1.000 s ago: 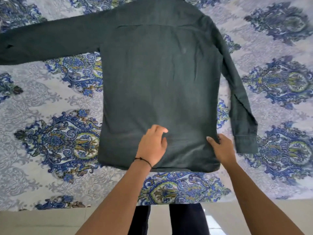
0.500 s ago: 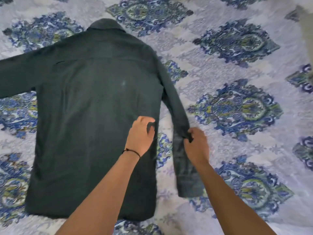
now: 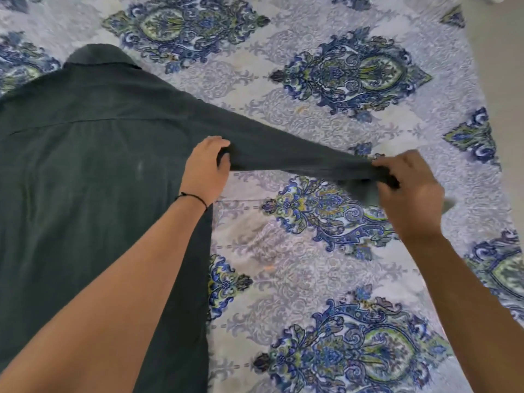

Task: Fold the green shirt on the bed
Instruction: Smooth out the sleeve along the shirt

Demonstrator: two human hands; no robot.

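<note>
The dark green shirt (image 3: 85, 180) lies back-up on the bed, collar at the far end, filling the left half of the view. Its right sleeve (image 3: 297, 154) is lifted and pulled out taut to the right. My left hand (image 3: 205, 171) grips that sleeve near the armpit, at the body's right edge. My right hand (image 3: 408, 191) grips the sleeve near its cuff end, held above the bedsheet; the cuff itself is blurred behind my fingers. The shirt's left sleeve is out of frame.
The bed is covered by a pale sheet (image 3: 326, 265) with blue and green paisley medallions. Its right edge and a strip of light floor (image 3: 504, 52) show at the far right.
My right hand lifted the right sleeve from beside the body and drew it out to the right. My left hand moved up to the sleeve's base. The view shifted right.
</note>
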